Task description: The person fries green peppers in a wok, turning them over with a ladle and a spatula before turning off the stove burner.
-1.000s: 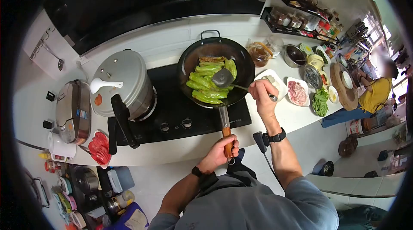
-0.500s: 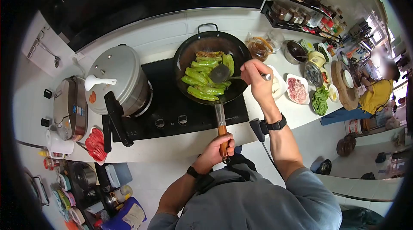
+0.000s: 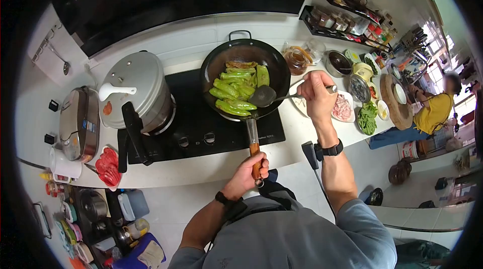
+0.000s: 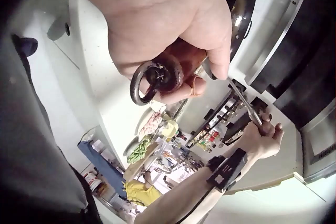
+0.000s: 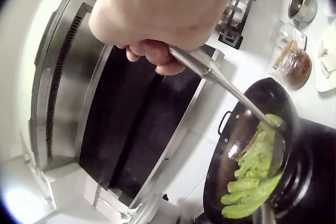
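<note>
At a kitchen cooktop (image 3: 201,141), a person in a gray shirt (image 3: 289,234) grips the wooden handle (image 3: 255,154) of a dark wok (image 3: 214,68) with the left hand (image 3: 240,178), fingers curled closely around it and thumb lying along its top. A metal ring (image 4: 140,85) sticks out from the handle's end. The right hand (image 3: 320,99) holds a metal spatula (image 3: 262,96) by its shaft, the fingers closed around it with little gap. The spatula's dark blade is inside the wok, at the right-hand edge of a heap of green peppers (image 3: 232,88), which lie in the wok's middle and near side. Left of the wok sits a large lidded pot (image 3: 132,75) with a white spoon (image 3: 116,90) on its lid; red slices (image 3: 108,167) fill a plate nearer the table's (image 3: 289,154) front edge. To the right are a jar (image 3: 296,63), pale pink meat (image 3: 343,108) and leafy greens (image 3: 368,118). Small white lettering on the cooktop's front right and a blue label (image 3: 91,126) on the cooker (image 3: 79,123) at far left are too small to read. Farther right stands another person, in a yellow top (image 3: 435,113).
</note>
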### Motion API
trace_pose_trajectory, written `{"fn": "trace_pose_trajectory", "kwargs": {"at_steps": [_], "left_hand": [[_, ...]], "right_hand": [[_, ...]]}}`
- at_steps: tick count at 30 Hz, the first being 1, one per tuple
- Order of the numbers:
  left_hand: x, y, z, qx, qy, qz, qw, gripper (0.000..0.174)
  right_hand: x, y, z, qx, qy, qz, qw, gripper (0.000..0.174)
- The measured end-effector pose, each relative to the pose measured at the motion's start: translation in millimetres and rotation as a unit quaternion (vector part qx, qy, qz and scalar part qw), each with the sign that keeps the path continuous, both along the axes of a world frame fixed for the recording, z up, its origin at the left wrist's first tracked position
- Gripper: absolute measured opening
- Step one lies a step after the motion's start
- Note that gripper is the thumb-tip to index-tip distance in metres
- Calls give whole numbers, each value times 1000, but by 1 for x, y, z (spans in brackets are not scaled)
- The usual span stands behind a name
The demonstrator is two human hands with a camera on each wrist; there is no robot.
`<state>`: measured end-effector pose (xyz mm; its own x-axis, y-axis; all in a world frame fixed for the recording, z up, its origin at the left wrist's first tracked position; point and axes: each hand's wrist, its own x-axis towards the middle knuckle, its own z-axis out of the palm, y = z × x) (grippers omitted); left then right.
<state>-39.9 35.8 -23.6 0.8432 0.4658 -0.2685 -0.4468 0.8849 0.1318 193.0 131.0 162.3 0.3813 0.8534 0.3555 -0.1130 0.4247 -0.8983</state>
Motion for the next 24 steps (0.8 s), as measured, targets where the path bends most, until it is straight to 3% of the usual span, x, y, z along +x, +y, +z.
{"fn": "trace_pose_trajectory", "kwargs": {"at_steps": [14, 21, 24], "left_hand": [[0, -1, -1, 14, 19, 7, 1000, 19], [1, 1, 1, 23, 43, -2, 999, 19], [0, -1, 1, 20, 49, -1, 999, 19]], "right_hand": [[6, -4, -12, -47, 2, -1, 999, 28], [-18, 12, -16, 71, 48, -17, 996, 29], [-23, 21, -35, 52, 66, -16, 996, 30]]}}
